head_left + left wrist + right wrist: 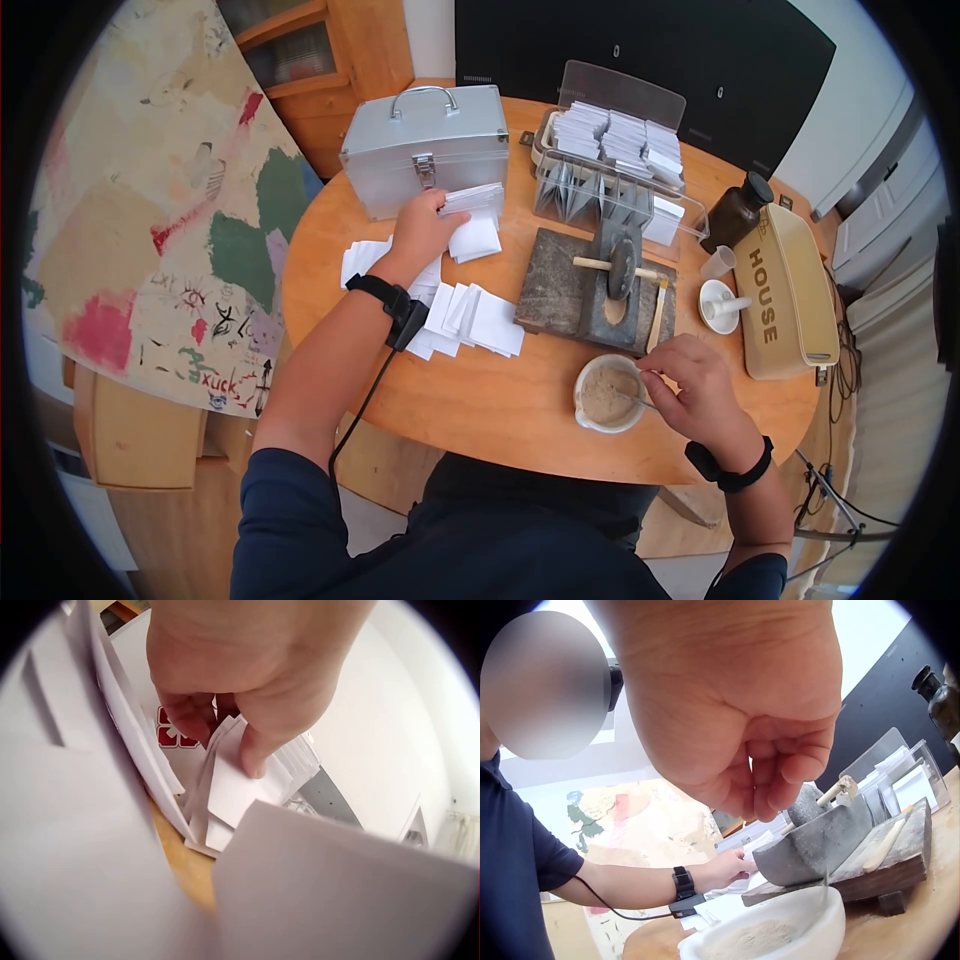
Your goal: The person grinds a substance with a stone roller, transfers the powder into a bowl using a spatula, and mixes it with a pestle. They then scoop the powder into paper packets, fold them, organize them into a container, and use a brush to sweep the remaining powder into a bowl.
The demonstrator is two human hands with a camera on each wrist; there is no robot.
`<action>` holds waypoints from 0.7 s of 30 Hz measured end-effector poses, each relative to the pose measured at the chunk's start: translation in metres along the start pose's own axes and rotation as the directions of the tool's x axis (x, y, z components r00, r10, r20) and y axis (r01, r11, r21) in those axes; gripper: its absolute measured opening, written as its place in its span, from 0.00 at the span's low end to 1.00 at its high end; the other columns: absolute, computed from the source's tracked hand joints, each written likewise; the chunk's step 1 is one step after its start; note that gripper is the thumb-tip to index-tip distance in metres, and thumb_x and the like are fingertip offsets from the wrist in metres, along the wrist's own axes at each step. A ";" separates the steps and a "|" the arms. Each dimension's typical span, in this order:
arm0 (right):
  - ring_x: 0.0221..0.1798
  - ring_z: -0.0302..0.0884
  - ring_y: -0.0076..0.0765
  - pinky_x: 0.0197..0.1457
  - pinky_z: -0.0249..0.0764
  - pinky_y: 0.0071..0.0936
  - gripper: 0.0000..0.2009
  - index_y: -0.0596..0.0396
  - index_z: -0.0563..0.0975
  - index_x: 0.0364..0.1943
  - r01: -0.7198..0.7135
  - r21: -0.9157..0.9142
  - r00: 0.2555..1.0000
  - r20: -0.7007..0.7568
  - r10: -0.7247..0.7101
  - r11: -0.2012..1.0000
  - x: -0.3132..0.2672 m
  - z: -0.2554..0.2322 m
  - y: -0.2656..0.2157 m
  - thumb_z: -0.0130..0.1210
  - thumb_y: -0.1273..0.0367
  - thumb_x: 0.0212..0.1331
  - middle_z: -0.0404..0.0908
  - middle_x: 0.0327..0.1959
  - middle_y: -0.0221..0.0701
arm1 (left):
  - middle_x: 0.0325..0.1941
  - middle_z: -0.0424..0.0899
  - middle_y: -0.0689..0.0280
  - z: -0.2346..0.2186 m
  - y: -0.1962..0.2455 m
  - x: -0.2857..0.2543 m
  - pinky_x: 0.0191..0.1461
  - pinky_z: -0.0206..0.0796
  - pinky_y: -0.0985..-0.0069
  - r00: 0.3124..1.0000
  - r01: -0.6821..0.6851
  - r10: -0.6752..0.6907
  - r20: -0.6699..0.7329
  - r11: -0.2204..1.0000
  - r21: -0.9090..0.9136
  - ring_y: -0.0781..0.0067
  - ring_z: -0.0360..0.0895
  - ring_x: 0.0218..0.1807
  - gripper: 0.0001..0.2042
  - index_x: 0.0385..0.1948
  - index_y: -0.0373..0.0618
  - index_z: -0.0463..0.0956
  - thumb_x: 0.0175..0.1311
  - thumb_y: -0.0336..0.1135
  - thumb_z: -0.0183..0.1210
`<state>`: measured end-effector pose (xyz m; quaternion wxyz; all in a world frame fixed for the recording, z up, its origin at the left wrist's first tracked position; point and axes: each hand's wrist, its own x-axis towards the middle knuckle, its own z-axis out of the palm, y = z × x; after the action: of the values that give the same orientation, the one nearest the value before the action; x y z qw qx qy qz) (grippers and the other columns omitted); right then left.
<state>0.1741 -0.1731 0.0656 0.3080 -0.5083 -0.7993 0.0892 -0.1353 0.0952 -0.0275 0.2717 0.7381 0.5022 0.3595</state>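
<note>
In the head view my left hand (425, 232) grips a bundle of folded white paper packets (475, 203) in front of the silver case. The left wrist view shows the thumb on the front of these packets (247, 780), with the fingers behind them. My right hand (695, 385) hovers just over the rim of a white bowl (583, 405) of beige powder (603, 397). Its fingers curl loosely. A thin metal utensil (826, 881) leans in the bowl, its upper end below and apart from the fingertips in the right wrist view.
More white packets (490, 322) lie spread beside the left forearm. Behind the bowl stands a stone grinder with a wheel (622, 262). Farther back are the silver case (380, 150) and a clear box (547, 200) of packets. A brown bottle (737, 212) and a cream tin (790, 345) stand right.
</note>
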 end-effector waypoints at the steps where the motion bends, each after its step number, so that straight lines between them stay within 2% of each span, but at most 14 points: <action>1: 0.34 0.79 0.44 0.36 0.76 0.35 0.05 0.56 0.81 0.31 0.003 0.000 1.000 0.008 -0.003 1.000 0.000 0.002 0.000 0.63 0.77 0.49 0.81 0.30 0.36 | 0.37 0.83 0.53 0.000 -0.001 0.003 0.45 0.72 0.67 0.995 -0.089 0.094 -0.031 0.988 0.126 0.55 0.81 0.42 0.12 0.33 0.34 0.80 0.53 0.34 0.68; 5: 0.34 0.79 0.44 0.36 0.77 0.34 0.06 0.56 0.81 0.32 0.031 -0.004 0.999 0.040 -0.031 1.000 0.001 0.004 -0.004 0.63 0.77 0.48 0.81 0.30 0.36 | 0.36 0.81 0.54 0.008 -0.012 0.008 0.47 0.71 0.66 0.997 -0.073 0.065 0.046 0.975 0.211 0.52 0.80 0.43 0.14 0.33 0.34 0.78 0.51 0.34 0.69; 7: 0.34 0.79 0.44 0.36 0.77 0.34 0.06 0.56 0.81 0.32 0.041 -0.007 0.999 0.035 -0.040 0.999 0.002 0.003 -0.005 0.64 0.77 0.48 0.81 0.30 0.36 | 0.41 0.81 0.54 0.008 -0.011 0.007 0.49 0.72 0.65 1.000 -0.015 0.013 0.024 0.995 0.097 0.52 0.80 0.44 0.20 0.43 0.36 0.76 0.51 0.36 0.71; 8: 0.34 0.79 0.44 0.36 0.77 0.34 0.06 0.56 0.81 0.32 0.048 -0.007 0.998 0.029 -0.047 0.999 0.001 0.003 -0.005 0.64 0.77 0.48 0.81 0.30 0.36 | 0.41 0.81 0.54 0.010 -0.011 0.004 0.49 0.72 0.65 1.000 -0.016 0.014 0.026 0.995 0.096 0.52 0.80 0.44 0.20 0.43 0.36 0.76 0.51 0.36 0.71; 10: 0.34 0.79 0.44 0.36 0.77 0.34 0.06 0.56 0.82 0.32 0.048 -0.011 0.998 0.030 -0.048 0.999 0.000 0.001 -0.006 0.64 0.77 0.48 0.81 0.30 0.36 | 0.47 0.80 0.56 0.008 0.002 -0.007 0.41 0.72 0.72 0.994 0.047 -0.046 -0.095 0.999 0.013 0.65 0.80 0.37 0.28 0.54 0.37 0.69 0.51 0.33 0.72; 14: 0.34 0.79 0.44 0.36 0.77 0.34 0.06 0.57 0.81 0.32 0.054 -0.017 0.998 0.035 -0.053 0.998 0.000 -0.001 -0.009 0.63 0.77 0.48 0.81 0.31 0.36 | 0.49 0.78 0.56 0.004 0.002 -0.014 0.43 0.73 0.71 0.979 0.063 -0.034 -0.199 0.988 0.144 0.65 0.79 0.39 0.32 0.57 0.39 0.65 0.51 0.33 0.73; 16: 0.34 0.79 0.44 0.36 0.77 0.35 0.06 0.56 0.81 0.32 0.057 -0.024 0.998 0.020 -0.057 0.998 0.003 0.000 -0.011 0.63 0.77 0.48 0.81 0.31 0.36 | 0.53 0.79 0.54 -0.008 0.032 -0.028 0.55 0.71 0.63 0.984 0.152 -0.128 -0.121 0.965 0.213 0.56 0.79 0.53 0.32 0.56 0.38 0.68 0.50 0.38 0.73; 17: 0.34 0.79 0.44 0.36 0.77 0.35 0.06 0.56 0.81 0.32 0.060 -0.034 0.998 0.006 -0.060 0.998 0.006 0.000 -0.013 0.63 0.77 0.49 0.81 0.31 0.36 | 0.53 0.79 0.54 -0.008 0.029 -0.032 0.55 0.71 0.63 0.985 0.146 -0.124 -0.116 0.966 0.211 0.56 0.79 0.53 0.32 0.56 0.38 0.68 0.50 0.38 0.73; 19: 0.35 0.79 0.44 0.37 0.77 0.35 0.06 0.56 0.81 0.32 0.076 -0.036 0.997 -0.010 -0.077 0.996 0.014 0.001 -0.016 0.62 0.76 0.49 0.81 0.32 0.35 | 0.48 0.79 0.56 -0.005 0.021 -0.034 0.52 0.71 0.66 0.992 0.028 0.006 -0.127 0.964 0.264 0.61 0.79 0.48 0.30 0.56 0.38 0.68 0.52 0.37 0.72; 20: 0.36 0.80 0.44 0.38 0.77 0.35 0.06 0.56 0.81 0.33 0.099 -0.037 0.995 -0.022 -0.100 0.994 0.017 0.001 -0.017 0.62 0.76 0.49 0.81 0.33 0.35 | 0.48 0.79 0.56 -0.001 0.023 -0.034 0.52 0.71 0.66 0.994 0.004 0.024 -0.109 0.969 0.247 0.61 0.79 0.48 0.30 0.56 0.38 0.68 0.52 0.37 0.72; 21: 0.37 0.79 0.44 0.39 0.77 0.36 0.06 0.55 0.80 0.33 0.099 -0.038 0.995 -0.021 -0.100 0.994 0.021 0.002 -0.019 0.62 0.76 0.49 0.80 0.33 0.35 | 0.46 0.79 0.58 0.001 0.028 -0.036 0.50 0.71 0.68 0.992 -0.022 0.036 -0.123 0.993 0.117 0.64 0.78 0.46 0.29 0.55 0.39 0.68 0.53 0.38 0.71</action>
<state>0.1526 -0.1632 0.0811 0.3115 -0.4744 -0.8216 0.0532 -0.1274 0.0518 -0.0162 0.1915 0.7359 0.5272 0.3794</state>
